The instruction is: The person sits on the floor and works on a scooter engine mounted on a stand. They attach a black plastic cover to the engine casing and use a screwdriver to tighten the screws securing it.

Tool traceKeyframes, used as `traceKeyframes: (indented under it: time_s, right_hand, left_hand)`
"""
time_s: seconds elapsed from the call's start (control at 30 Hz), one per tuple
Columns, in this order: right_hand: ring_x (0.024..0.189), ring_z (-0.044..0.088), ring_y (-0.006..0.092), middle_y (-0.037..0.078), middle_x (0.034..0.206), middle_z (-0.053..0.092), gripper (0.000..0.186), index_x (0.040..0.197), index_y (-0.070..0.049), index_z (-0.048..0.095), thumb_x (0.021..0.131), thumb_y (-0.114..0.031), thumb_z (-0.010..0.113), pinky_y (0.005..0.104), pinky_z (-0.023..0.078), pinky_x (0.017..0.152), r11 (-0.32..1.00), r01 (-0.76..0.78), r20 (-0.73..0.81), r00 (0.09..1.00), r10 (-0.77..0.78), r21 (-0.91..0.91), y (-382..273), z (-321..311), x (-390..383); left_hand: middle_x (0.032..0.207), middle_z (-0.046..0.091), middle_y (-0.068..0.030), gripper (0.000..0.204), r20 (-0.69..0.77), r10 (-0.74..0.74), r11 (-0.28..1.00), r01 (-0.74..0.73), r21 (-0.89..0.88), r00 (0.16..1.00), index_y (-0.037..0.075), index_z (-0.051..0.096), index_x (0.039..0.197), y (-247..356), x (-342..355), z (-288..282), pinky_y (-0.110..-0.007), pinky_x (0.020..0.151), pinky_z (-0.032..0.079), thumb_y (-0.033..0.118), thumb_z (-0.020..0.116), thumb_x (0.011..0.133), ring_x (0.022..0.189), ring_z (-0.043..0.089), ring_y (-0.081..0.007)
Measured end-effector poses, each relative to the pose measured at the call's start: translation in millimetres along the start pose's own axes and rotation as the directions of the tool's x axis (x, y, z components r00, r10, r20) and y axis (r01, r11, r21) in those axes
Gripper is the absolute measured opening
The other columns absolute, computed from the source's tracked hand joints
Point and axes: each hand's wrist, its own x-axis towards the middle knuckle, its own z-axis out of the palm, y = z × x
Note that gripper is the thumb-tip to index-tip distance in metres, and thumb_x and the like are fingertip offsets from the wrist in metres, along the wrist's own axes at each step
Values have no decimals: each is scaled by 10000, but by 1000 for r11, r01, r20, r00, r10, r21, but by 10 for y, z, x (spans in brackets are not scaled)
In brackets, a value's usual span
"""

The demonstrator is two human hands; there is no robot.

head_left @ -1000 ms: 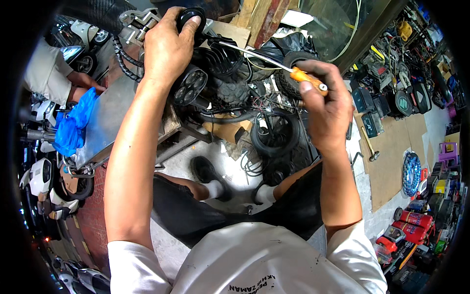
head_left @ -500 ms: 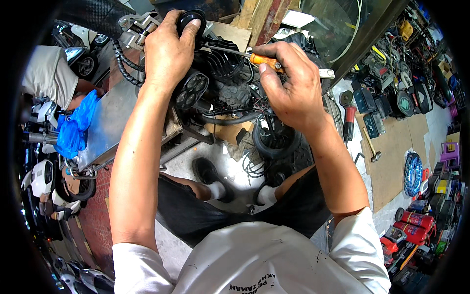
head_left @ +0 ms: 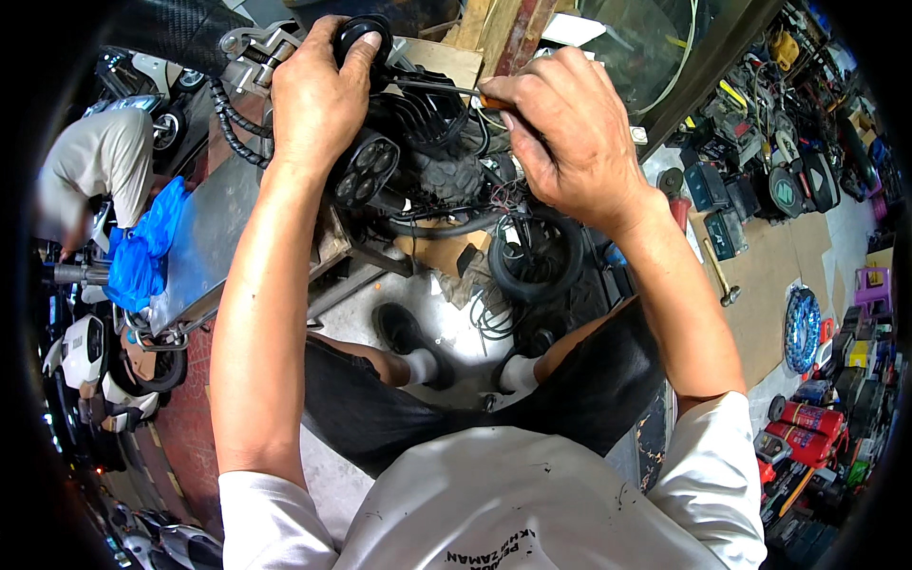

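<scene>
My left hand (head_left: 318,100) is closed around a round black part (head_left: 363,36) at the top, its thumb pressed on the raised centre. In my right hand (head_left: 579,142) is a screwdriver (head_left: 442,86), its orange handle mostly covered by my fingers. The thin metal shaft points left to the black part; where its tip meets it is hidden. Just below my left hand sits a black lamp (head_left: 366,171) with several round lenses. A silver metal clamp (head_left: 255,52) on a thick black tube (head_left: 176,36) lies left of that hand.
Below my hands are tangled wires and a black tyre-like ring (head_left: 537,294). A metal-topped bench (head_left: 214,237) with a blue plastic bag (head_left: 147,247) stands left, a bent-over person (head_left: 104,157) beyond. A hammer (head_left: 722,271) and a grinder (head_left: 675,201) lie right.
My right hand has rolled over the screwdriver handle, covering more of it, and its elbow has swung outward. The left hand keeps its hold. The person at left has shifted, showing more of the back.
</scene>
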Motion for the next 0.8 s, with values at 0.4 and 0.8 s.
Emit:
traceKeyframes:
  time_s: [0.4, 0.8]
  right_hand:
    - [1015, 608, 254, 30, 953, 650, 330, 1117, -100, 756, 798, -35, 706, 418, 435, 895, 988, -69, -17, 998, 67, -137, -204, 34, -11]
    - [900, 693, 241, 74, 928, 736, 281, 1180, -51, 767, 931, -132, 667, 414, 519, 825, 908, -411, 185, 901, 391, 83, -299, -85, 50]
  left_hand:
    - [933, 792, -163, 389, -53, 90, 996, -90, 15, 995, 99, 719, 1296, -103, -4, 73, -416, 836, 596, 378, 703, 1025, 901, 785, -313]
    - [1025, 796, -193, 425, -20, 92, 996, -92, 4, 996, 48, 722, 1280, -137, 37, 47, -408, 892, 589, 379, 720, 1014, 991, 784, -330]
